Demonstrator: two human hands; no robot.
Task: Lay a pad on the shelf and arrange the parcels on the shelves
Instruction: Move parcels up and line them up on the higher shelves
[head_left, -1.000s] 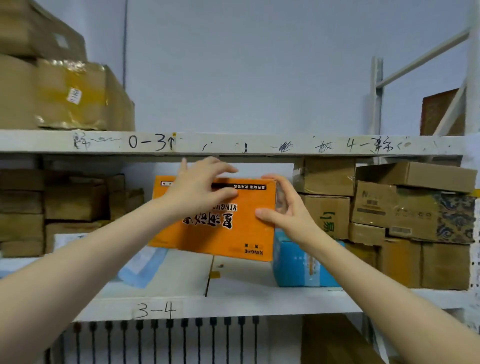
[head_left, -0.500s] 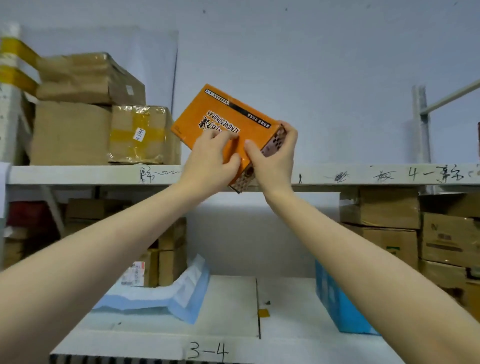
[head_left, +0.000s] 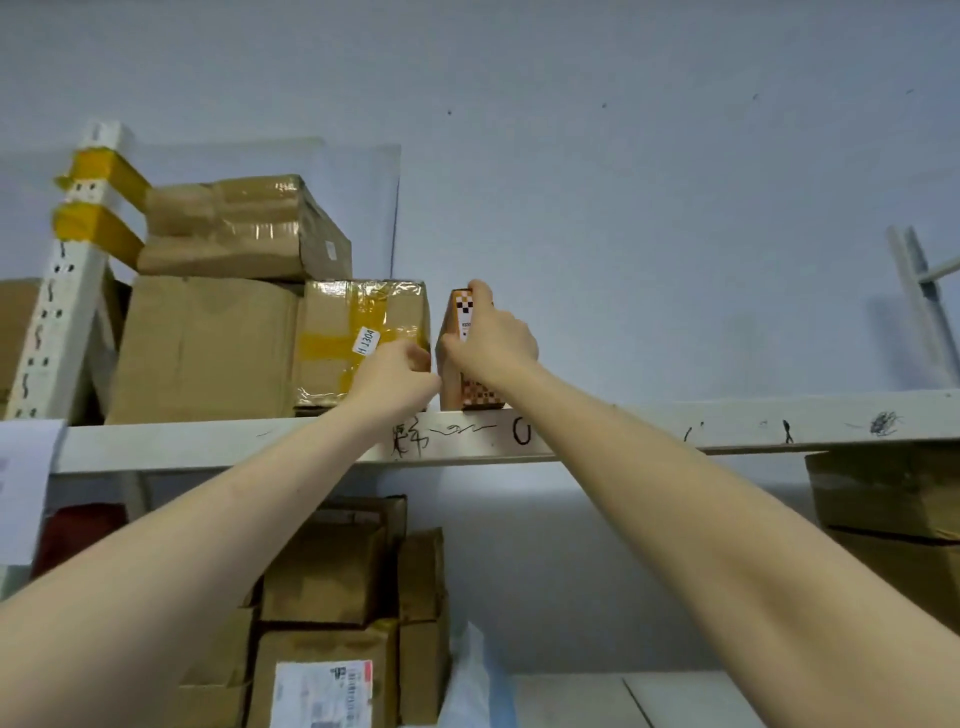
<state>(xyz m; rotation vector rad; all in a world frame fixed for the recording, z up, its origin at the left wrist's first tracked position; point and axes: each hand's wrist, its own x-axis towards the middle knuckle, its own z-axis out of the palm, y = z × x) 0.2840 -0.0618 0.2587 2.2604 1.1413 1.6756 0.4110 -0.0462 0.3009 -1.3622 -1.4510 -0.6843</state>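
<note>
R hand grasps top of orange box; L hand curled at its low edge, grip unclear | upper shelf: taped carton, box on end just beside it | prob. light, stiff card; hold narrow sides

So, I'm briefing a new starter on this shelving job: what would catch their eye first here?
An orange box stands on end at the front edge of the upper shelf, the right hand gripping its top and the left hand at its left side. Close beside it sits a yellow-taped carton labelled H1304, with brown cartons stacked further left.
</note>
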